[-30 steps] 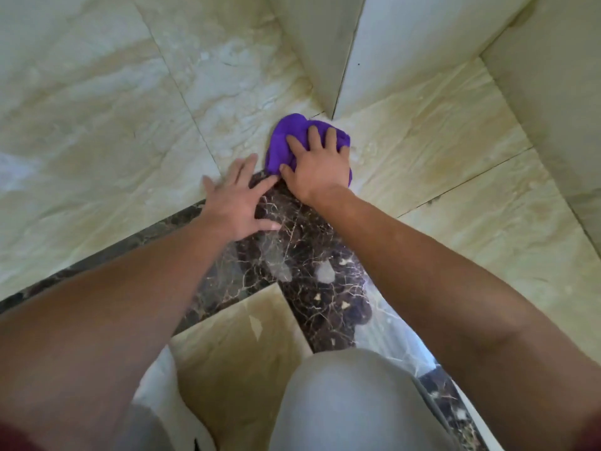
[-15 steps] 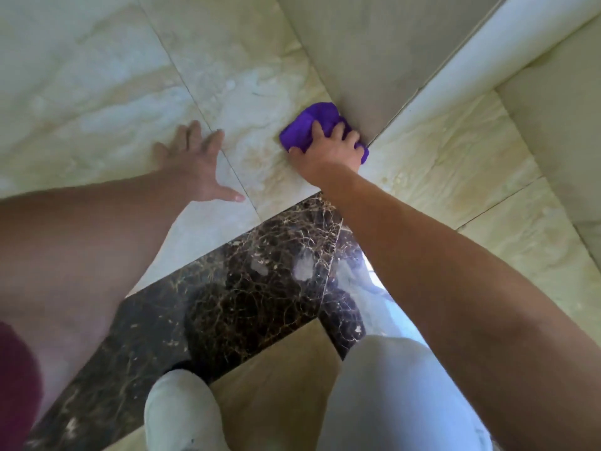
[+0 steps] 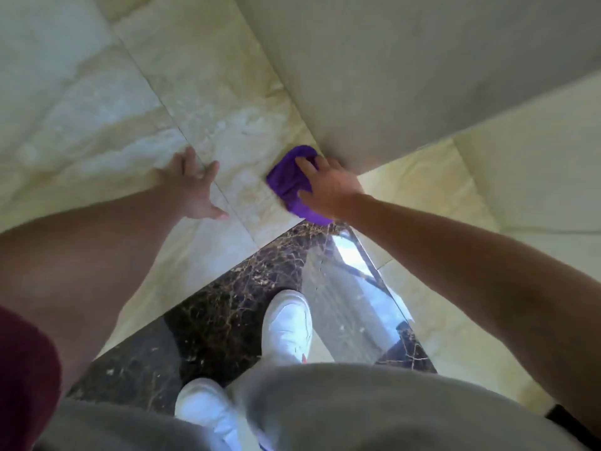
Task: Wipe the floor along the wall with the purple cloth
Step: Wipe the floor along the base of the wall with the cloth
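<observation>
The purple cloth [image 3: 292, 183] lies bunched on the cream marble floor [image 3: 208, 92], right at the foot of the wall [image 3: 406, 76] where the wall's corner meets the tiles. Its far end touches the wall base and its near end reaches the edge of the dark brown marble strip [image 3: 227, 304]. From my seat I can see the right hand [image 3: 328, 187] lying on top of the cloth, palm down, fingers spread and flat across the fabric rather than curled around it, so it presses and does not clutch. The fingertips point toward the wall and sit just beside its base.

The left hand [image 3: 192, 187] is planted on the bare floor well to the left of the cloth, apart from it, with the palm down, fingers splayed and the thumb stretched out toward the cloth. It holds nothing. A grout line runs under it.

Lower in the view I see 2 white shoes: 1 shoe [image 3: 286, 323] stands on the dark strip, the other shoe [image 3: 205, 405] partly hidden behind a grey trouser leg [image 3: 357, 408]. A dark red sleeve [image 3: 26, 369] shows at the left edge. A bright reflection [image 3: 351, 297] gleams on the polished strip beside the forward shoe.
</observation>
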